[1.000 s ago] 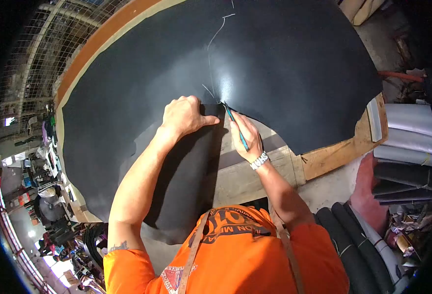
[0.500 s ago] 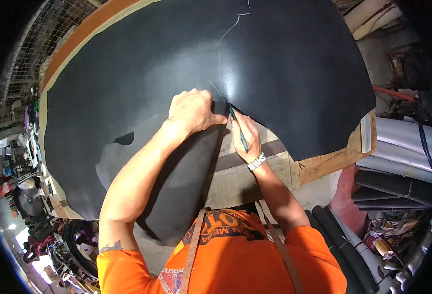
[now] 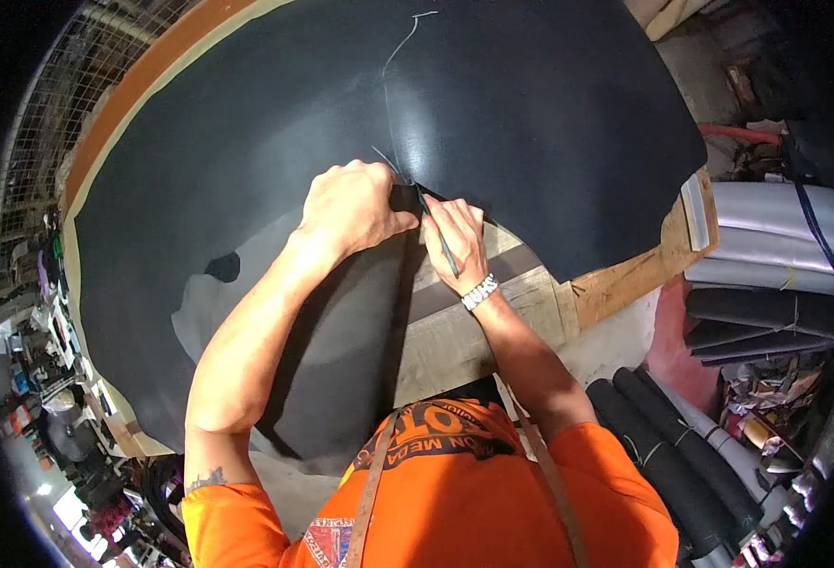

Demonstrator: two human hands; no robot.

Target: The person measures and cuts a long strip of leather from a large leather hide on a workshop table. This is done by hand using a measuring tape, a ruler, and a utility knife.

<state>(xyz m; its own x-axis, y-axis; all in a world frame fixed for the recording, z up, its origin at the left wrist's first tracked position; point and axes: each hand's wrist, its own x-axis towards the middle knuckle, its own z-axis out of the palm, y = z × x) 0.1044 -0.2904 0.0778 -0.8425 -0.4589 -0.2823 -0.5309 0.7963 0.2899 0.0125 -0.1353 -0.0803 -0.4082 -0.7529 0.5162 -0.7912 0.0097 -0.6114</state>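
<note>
A large sheet of black leather (image 3: 550, 142) lies over the table, with a thin pale line drawn down its upper middle. My left hand (image 3: 349, 206) is closed on the edge of a folded-back flap (image 3: 341, 331), its thumb pointing right. The flap shows a duller grey-black underside. My right hand (image 3: 456, 241) grips a slim dark teal knife (image 3: 450, 256). The knife's tip meets the leather where the split between flap and sheet ends, just below the pale line. My fingers partly cover the knife.
Bare wooden tabletop (image 3: 464, 331) shows between flap and sheet. Silvery rolls (image 3: 767, 222) and dark rolls (image 3: 758, 317) are stacked to the right, with more dark rolls (image 3: 663, 454) by my right elbow. Wire mesh (image 3: 86, 76) stands at upper left, and mixed clutter (image 3: 67, 426) lies left.
The view has shifted, so the leather and table appear further left and slightly higher. My right hand has edged up with the knife, its fingers curled further over it. My left hand keeps its grip.
</note>
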